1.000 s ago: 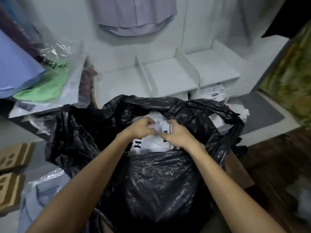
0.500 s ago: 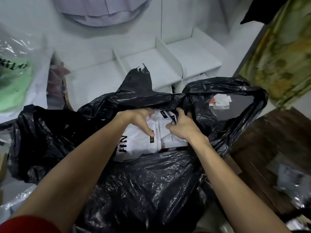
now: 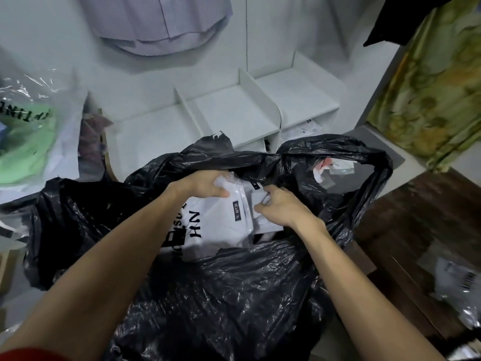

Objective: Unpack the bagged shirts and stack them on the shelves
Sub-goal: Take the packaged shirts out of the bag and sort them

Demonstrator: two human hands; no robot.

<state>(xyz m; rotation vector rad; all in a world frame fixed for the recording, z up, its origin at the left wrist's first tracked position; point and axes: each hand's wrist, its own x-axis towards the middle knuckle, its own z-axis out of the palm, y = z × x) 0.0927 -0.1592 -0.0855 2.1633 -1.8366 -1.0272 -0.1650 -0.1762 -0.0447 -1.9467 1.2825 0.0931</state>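
Observation:
A big black plastic bag stands open in front of me, filled with white folded shirts in clear wrappers. My left hand grips the far left corner of the top wrapped white shirt, which bears black letters and a small dark label. My right hand pinches the right edge of the same package near its collar. Both hands are inside the bag's mouth. The white shelves with upright dividers lie just beyond the bag.
A green shirt in a clear bag lies at the left. A pale striped shirt hangs on the wall above. More wrapped shirts fill the lower shelf. A dark wooden surface and patterned curtain are on the right.
My view has dropped closer to the bag. Both hands have taken a firmer hold on the top white shirt package and raised it slightly, showing more of its printed letters.

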